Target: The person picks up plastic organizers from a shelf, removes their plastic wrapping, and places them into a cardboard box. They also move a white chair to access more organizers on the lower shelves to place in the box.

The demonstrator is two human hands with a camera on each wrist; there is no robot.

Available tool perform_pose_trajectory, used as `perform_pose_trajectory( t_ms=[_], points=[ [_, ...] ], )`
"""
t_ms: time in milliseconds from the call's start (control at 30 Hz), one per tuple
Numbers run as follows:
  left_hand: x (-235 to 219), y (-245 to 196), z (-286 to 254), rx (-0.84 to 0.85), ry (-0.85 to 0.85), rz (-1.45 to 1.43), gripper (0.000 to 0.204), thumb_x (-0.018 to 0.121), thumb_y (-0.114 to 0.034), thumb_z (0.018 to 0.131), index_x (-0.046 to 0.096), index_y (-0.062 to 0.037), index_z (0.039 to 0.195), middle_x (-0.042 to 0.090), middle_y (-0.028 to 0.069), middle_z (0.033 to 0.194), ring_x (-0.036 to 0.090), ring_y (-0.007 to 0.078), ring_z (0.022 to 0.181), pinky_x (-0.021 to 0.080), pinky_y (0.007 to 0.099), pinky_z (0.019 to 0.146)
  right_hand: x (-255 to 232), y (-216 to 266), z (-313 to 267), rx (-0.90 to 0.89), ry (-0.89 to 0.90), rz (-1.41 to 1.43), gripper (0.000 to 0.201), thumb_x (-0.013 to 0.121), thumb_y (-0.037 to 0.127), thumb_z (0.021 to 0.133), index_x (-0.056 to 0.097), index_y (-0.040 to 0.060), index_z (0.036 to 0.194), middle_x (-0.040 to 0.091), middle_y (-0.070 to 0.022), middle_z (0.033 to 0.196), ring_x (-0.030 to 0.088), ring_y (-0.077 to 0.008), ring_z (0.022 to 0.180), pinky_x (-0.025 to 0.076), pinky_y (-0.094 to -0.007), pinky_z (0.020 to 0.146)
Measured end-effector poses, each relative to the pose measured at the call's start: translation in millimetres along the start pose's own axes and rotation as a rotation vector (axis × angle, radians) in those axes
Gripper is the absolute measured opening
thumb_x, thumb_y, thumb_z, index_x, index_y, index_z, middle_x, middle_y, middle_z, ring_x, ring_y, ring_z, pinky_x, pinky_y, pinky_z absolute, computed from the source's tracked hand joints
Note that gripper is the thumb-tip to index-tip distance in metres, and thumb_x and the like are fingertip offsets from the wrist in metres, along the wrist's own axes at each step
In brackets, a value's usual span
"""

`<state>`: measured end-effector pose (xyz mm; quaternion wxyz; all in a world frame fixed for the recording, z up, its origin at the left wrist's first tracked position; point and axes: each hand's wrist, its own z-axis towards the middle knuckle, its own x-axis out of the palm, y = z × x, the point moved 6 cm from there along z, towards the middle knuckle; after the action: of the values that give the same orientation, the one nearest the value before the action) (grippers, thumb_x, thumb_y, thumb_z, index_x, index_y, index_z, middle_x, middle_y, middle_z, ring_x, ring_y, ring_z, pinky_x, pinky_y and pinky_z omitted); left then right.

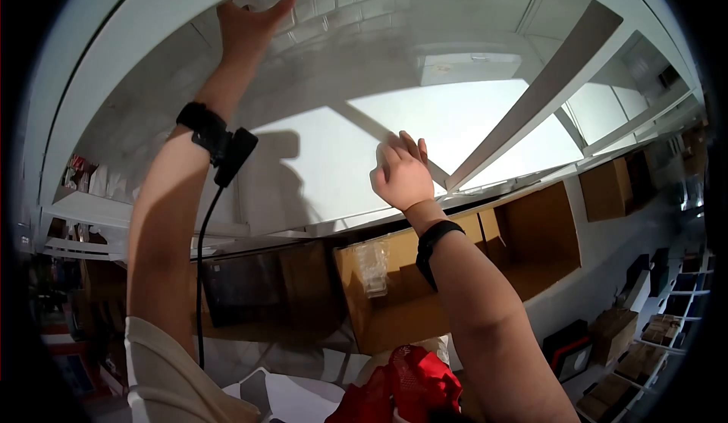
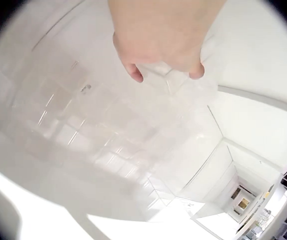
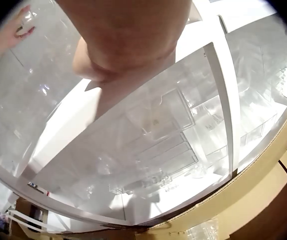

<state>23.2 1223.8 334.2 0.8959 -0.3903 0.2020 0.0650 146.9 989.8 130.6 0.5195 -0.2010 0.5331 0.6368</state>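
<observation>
My left hand (image 1: 246, 32) reaches deep into a white shelf unit at the upper left. In the left wrist view its thumb and fingers (image 2: 136, 73) span a clear plastic box (image 2: 167, 82), which is largely hidden under the hand. Rows of similar clear plastic boxes (image 2: 103, 107) lie around it. My right hand (image 1: 406, 174) is over the sunlit white shelf board (image 1: 334, 165), its fingers extended and close over the surface. In the right wrist view the back of that hand hides the fingertips.
A slanting white post (image 1: 531, 101) stands right of my right hand. Farther back is a white lidded box (image 1: 470, 68). Below the shelf edge sits an open cardboard box (image 1: 462, 271) with clear plastic packs (image 1: 373, 267). More clear trays (image 3: 158, 117) fill a lower level. A cable (image 1: 199, 271) hangs from my left wrist.
</observation>
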Motion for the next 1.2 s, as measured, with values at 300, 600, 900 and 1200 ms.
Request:
perform_pose_trajectory(
  t_ms=[300,600,900,1200],
  points=[
    [-33.4,-47.3,-101.4,-0.04,-0.389,-0.043,0.096,0.081,-0.022,0.06,0.02,0.0023,0.131,0.029,0.0161,0.126,0.036,0.0316,0.117,0.041,0.0421,0.094,-1.7,0.6,-0.9,-0.003,0.002,0.022,0.032,0.052,0.018,0.071,0.056,0.004,0.099,0.05,-0.0135,0.121,0.035,-0.033,0.124,0.019,-0.0516,0.106],
    [-69.5,-74.2,-239.0,0.02,-0.173,0.114,0.107,0.081,-0.022,0.061,0.006,0.0007,0.134,0.026,0.0139,0.128,0.031,0.0281,0.122,0.03,0.0447,0.102,-0.9,0.7,-1.6,-0.014,-0.029,0.049,0.029,0.051,0.018,0.07,0.056,0.0049,0.095,0.051,-0.0158,0.12,0.036,-0.0344,0.123,0.02,-0.0526,0.105],
    [-65.6,-45.0,-316.6,-0.444,-0.359,0.014,0.1,0.077,-0.007,0.063,0.006,0.0004,0.133,0.027,0.0148,0.128,0.032,0.026,0.121,0.032,0.0377,0.101,0.1,1.4,-2.8,-0.067,-0.06,0.026,0.039,0.052,0.019,0.073,0.055,0.0037,0.109,0.054,-0.0164,0.116,0.037,-0.0346,0.122,0.018,-0.0523,0.106],
    [-29.5,-21.4,-381.9,-0.447,-0.504,-0.081,0.103,0.077,-0.02,0.068,0.002,0.001,0.136,0.023,0.0167,0.131,0.028,0.0276,0.123,0.028,0.0382,0.103,-11.6,3.2,-5.7,-0.098,-0.159,0.12,0.035,0.052,0.017,0.076,0.056,0.0009,0.106,0.059,-0.017,0.104,0.055,-0.0325,0.098,0.038,-0.0422,0.096]
  ],
)
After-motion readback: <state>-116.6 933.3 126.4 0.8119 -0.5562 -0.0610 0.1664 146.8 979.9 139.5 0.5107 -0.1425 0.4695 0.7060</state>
